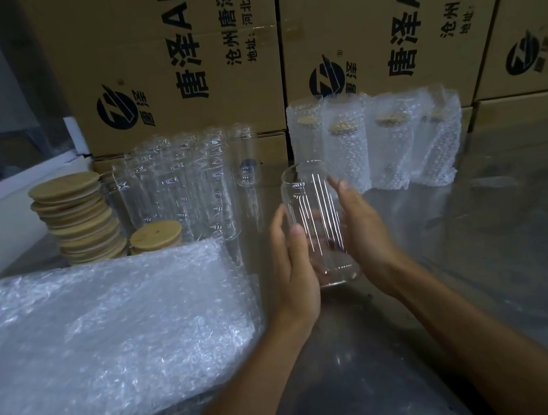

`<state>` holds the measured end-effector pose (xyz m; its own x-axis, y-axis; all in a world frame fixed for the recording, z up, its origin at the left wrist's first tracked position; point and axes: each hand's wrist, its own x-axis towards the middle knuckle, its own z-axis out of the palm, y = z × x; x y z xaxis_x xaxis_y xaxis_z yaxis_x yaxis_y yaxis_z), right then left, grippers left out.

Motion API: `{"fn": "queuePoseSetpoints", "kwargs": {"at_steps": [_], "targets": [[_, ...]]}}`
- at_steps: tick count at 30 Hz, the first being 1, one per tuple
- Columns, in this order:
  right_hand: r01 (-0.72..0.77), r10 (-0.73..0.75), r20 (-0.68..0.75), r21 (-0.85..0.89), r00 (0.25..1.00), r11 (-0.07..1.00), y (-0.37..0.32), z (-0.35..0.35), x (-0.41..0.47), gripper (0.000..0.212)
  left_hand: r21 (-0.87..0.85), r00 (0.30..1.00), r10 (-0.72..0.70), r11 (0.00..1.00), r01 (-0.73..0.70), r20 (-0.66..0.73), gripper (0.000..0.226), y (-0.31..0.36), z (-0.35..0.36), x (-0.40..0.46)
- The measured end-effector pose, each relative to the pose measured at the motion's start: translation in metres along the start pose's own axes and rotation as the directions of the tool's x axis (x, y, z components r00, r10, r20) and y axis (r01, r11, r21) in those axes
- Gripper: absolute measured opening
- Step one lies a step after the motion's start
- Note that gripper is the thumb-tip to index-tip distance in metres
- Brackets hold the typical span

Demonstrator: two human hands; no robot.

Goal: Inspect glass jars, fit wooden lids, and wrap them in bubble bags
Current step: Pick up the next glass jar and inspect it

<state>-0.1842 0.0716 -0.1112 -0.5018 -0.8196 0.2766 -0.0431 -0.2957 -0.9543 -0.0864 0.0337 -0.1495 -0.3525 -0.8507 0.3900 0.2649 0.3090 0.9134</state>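
A clear glass jar without a lid is held tilted above the table, its mouth pointing away from me. My left hand grips its left side and base with thumb and curled fingers. My right hand holds its right side, fingers wrapped behind the glass. A leaning stack of wooden lids stands at the left, with a shorter stack beside it. Several bare glass jars stand behind the lids. A pile of flat bubble bags lies at the front left.
Several jars with lids, wrapped in bubble bags, stand at the back right. Printed cardboard boxes form a wall along the back. The grey table top shows to the right of my hands.
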Motion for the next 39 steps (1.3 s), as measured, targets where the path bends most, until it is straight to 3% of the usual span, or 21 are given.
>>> {"fn": "queuePoseSetpoints", "kwargs": {"at_steps": [4,6,8,11,14,17,21,24,27,30,34,36,39], "targets": [[0.091,-0.075,0.081,-0.207,0.994,0.974,0.006,0.001,-0.003,0.082,0.154,0.993,0.115,0.982,-0.113,-0.007,0.049,-0.006,0.000,-0.001],[0.092,-0.078,0.065,-0.255,0.995,0.962,0.007,0.003,-0.003,0.087,0.128,0.995,0.100,0.987,-0.098,-0.007,0.053,-0.006,0.000,0.000],[0.115,-0.109,0.040,-0.252,0.993,0.961,0.007,0.003,-0.002,0.067,0.062,0.996,0.084,0.995,-0.083,-0.012,0.054,-0.004,-0.002,0.000],[0.099,-0.093,0.067,-0.086,0.993,0.991,0.009,0.002,-0.001,0.034,-0.073,0.998,0.066,0.995,-0.065,0.012,0.055,0.000,-0.002,0.000],[0.005,-0.009,0.074,0.055,0.997,0.998,0.008,0.006,-0.001,0.035,-0.226,0.999,0.026,0.974,-0.018,0.033,0.057,0.003,-0.004,0.002],[-0.188,0.160,0.146,0.208,0.976,0.960,0.009,0.005,0.002,0.039,-0.310,0.998,-0.038,0.949,0.054,0.056,0.058,0.005,-0.006,0.003],[-0.335,0.284,0.209,0.280,0.936,0.899,0.015,0.005,0.002,0.036,-0.363,0.986,-0.145,0.917,0.163,0.077,0.051,0.006,-0.009,0.006],[-0.230,0.191,0.166,0.266,0.968,0.936,0.015,0.007,0.004,0.036,-0.382,0.986,-0.147,0.909,0.168,0.085,0.048,0.001,-0.010,0.009],[-0.034,0.033,0.059,0.030,0.998,0.999,0.013,0.006,0.002,0.041,-0.361,0.990,-0.121,0.922,0.141,0.079,0.057,-0.003,-0.009,0.009],[0.070,-0.059,0.101,-0.108,0.993,0.992,0.013,0.006,-0.004,0.052,-0.249,0.999,-0.018,0.968,0.028,0.043,0.073,-0.004,-0.005,0.006],[0.138,-0.117,0.123,-0.178,0.985,0.974,0.011,0.013,-0.008,0.079,-0.201,1.000,0.015,0.979,-0.012,0.012,0.069,-0.001,-0.005,0.003],[0.108,-0.098,0.104,-0.102,0.990,0.989,0.010,0.014,-0.007,0.073,-0.235,0.999,0.040,0.971,-0.036,0.013,0.065,-0.001,-0.006,0.003],[0.055,-0.060,0.104,0.046,0.993,0.997,0.009,0.013,-0.004,0.040,-0.300,1.000,-0.014,0.954,0.018,0.014,0.061,0.000,-0.008,0.004]]}}
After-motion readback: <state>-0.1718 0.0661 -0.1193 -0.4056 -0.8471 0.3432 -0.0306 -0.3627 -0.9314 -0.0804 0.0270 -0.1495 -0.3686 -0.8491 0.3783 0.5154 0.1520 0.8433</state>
